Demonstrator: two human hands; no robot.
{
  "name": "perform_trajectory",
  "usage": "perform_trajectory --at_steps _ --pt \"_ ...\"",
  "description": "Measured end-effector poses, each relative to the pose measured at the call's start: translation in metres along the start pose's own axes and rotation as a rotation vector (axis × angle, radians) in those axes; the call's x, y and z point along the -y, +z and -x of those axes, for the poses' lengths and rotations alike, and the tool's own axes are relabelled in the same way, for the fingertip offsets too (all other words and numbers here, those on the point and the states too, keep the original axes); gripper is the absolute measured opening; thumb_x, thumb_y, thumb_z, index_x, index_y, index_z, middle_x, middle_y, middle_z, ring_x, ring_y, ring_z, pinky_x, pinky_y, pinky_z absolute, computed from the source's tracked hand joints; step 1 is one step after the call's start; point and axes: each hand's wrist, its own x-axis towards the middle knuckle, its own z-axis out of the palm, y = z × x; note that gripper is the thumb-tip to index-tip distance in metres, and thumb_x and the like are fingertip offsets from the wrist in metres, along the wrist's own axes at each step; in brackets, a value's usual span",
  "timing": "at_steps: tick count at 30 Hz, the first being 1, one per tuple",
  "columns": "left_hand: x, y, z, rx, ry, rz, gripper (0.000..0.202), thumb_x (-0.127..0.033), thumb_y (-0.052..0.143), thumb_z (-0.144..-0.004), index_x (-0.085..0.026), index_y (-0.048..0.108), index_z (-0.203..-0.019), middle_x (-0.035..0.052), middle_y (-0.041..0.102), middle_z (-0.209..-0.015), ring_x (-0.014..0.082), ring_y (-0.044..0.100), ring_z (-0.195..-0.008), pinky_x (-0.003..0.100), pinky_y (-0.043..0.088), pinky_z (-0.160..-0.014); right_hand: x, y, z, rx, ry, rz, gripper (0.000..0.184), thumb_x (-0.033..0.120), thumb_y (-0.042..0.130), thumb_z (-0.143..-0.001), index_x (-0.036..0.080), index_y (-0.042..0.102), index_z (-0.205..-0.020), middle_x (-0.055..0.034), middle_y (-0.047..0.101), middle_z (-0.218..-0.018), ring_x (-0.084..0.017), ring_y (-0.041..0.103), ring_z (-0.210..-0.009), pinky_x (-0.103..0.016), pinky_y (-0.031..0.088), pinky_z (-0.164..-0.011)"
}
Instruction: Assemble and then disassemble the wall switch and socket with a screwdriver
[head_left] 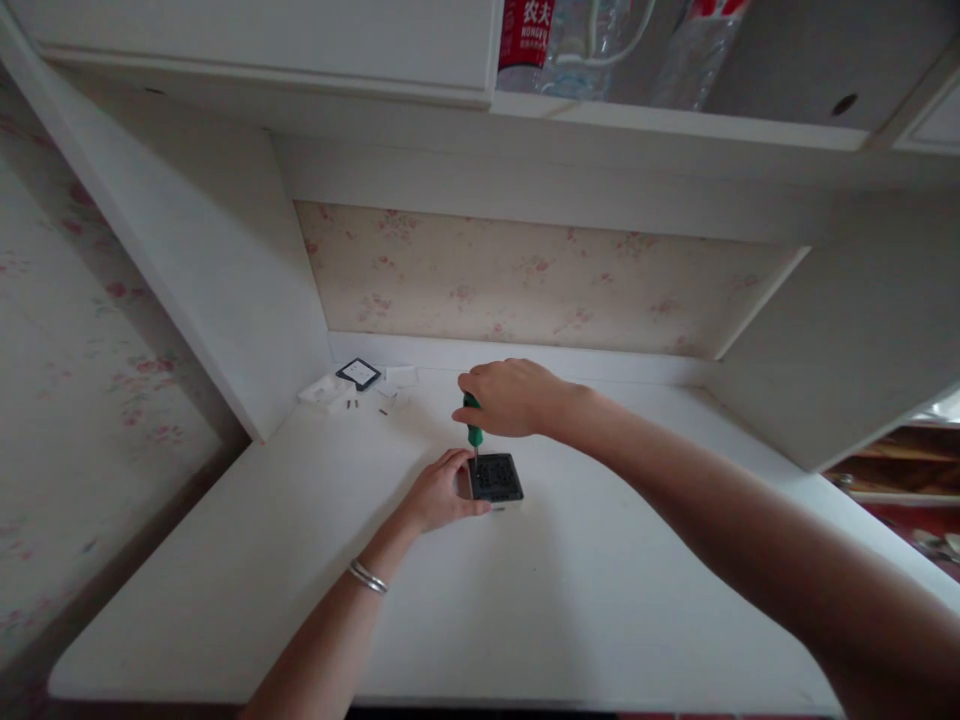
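A square wall socket (498, 478) with a black face and a pale base lies flat on the white desk. My left hand (441, 495) grips its left side, thumb at the front edge and fingers at the back corner. Wrapped round the green handle of a screwdriver (473, 420) is my right hand (514, 398), above the socket. The screwdriver stands nearly upright, and its tip meets the left part of the black face. Too little detail shows to make out a screw under the tip.
At the desk's back left lie a white plastic box (327, 393), a dark-framed square plate (358, 374) and several small screws (352, 404). A shelf with plastic bottles (585, 45) overhangs the desk (637, 600). Side panels stand left and right.
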Motion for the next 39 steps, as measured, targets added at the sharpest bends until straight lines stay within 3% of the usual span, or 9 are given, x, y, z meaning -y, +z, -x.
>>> perform_trajectory --at_steps 9,12,15,19,22,25,28,33,39 --pt "0.001 0.001 0.001 -0.015 -0.013 0.014 0.07 -0.041 0.081 -0.055 -0.019 0.052 -0.115 0.0076 0.056 -0.113 0.0257 0.058 -0.099 0.041 0.047 -0.088 0.0 0.006 -0.01 0.1 -0.044 -0.06 0.045 0.05 0.034 -0.093 0.017 0.064 -0.1 -0.0146 0.068 -0.093 -0.026 0.063 -0.084 -0.032 0.044 -0.065" --pt "0.003 0.002 0.002 -0.02 -0.029 0.014 0.073 -0.044 0.082 -0.053 -0.02 0.051 -0.115 0.0082 0.056 -0.114 0.0263 0.058 -0.1 0.041 0.047 -0.088 -0.003 0.002 -0.013 0.181 -0.086 -0.205 0.035 0.039 0.048 -0.087 0.016 0.057 -0.113 -0.0141 0.064 -0.111 -0.021 0.062 -0.085 -0.028 0.044 -0.064" --pt "0.005 0.003 0.001 -0.018 -0.036 0.016 0.076 -0.045 0.083 -0.051 -0.02 0.051 -0.116 0.0079 0.056 -0.115 0.0265 0.058 -0.101 0.041 0.047 -0.088 -0.004 0.0 -0.014 0.24 -0.088 -0.198 0.033 0.029 0.055 -0.082 0.016 0.056 -0.112 -0.0126 0.067 -0.102 -0.02 0.062 -0.077 -0.026 0.042 -0.06" --pt "0.007 0.006 0.001 -0.027 -0.04 0.019 0.08 -0.044 0.084 -0.048 -0.02 0.05 -0.116 0.0082 0.056 -0.114 0.0271 0.058 -0.1 0.043 0.047 -0.088 -0.006 0.001 -0.014 0.136 -0.012 -0.059 0.038 0.047 0.046 -0.087 0.016 0.061 -0.102 -0.0149 0.067 -0.095 -0.025 0.062 -0.081 -0.031 0.042 -0.062" --pt "0.006 0.005 0.001 -0.037 -0.037 0.031 0.081 -0.046 0.085 -0.046 -0.021 0.05 -0.115 0.0088 0.055 -0.114 0.0282 0.058 -0.101 0.044 0.047 -0.088 -0.008 0.002 -0.013 0.171 -0.091 -0.192 0.037 0.041 0.051 -0.085 0.018 0.056 -0.113 -0.0138 0.064 -0.109 -0.022 0.063 -0.081 -0.029 0.043 -0.063" --pt "0.003 0.004 0.002 -0.031 -0.035 0.033 0.079 -0.045 0.085 -0.047 -0.021 0.05 -0.115 0.0085 0.056 -0.115 0.0277 0.057 -0.101 0.042 0.047 -0.088 -0.01 0.002 -0.011 0.253 -0.097 -0.242 0.03 0.031 0.053 -0.083 0.018 0.056 -0.109 -0.0103 0.068 -0.094 -0.018 0.062 -0.068 -0.027 0.042 -0.059" --pt "0.002 0.002 0.002 -0.017 -0.028 0.017 0.077 -0.043 0.083 -0.051 -0.021 0.05 -0.116 0.0078 0.056 -0.114 0.0264 0.057 -0.101 0.04 0.046 -0.089 -0.011 0.005 -0.009 0.152 -0.033 -0.114 0.032 0.044 0.045 -0.088 0.017 0.06 -0.099 -0.0126 0.068 -0.088 -0.023 0.063 -0.075 -0.03 0.042 -0.062" --pt "0.004 0.002 0.001 -0.005 -0.012 0.021 0.074 -0.038 0.082 -0.055 -0.02 0.05 -0.119 0.0084 0.055 -0.118 0.0254 0.055 -0.105 0.038 0.044 -0.093 -0.013 0.008 -0.007 0.14 -0.17 -0.226 0.041 0.046 0.049 -0.086 0.021 0.05 -0.118 -0.0113 0.061 -0.117 -0.02 0.062 -0.086 -0.028 0.044 -0.069" --pt "0.005 0.001 0.001 0.02 -0.023 0.031 0.074 -0.036 0.08 -0.057 -0.021 0.049 -0.123 0.0087 0.053 -0.123 0.0264 0.054 -0.109 0.038 0.042 -0.096 -0.015 0.009 -0.006 0.131 -0.06 -0.027 0.048 0.055 0.031 -0.092 0.02 0.059 -0.107 -0.0137 0.065 -0.101 -0.028 0.062 -0.091 -0.034 0.044 -0.069"
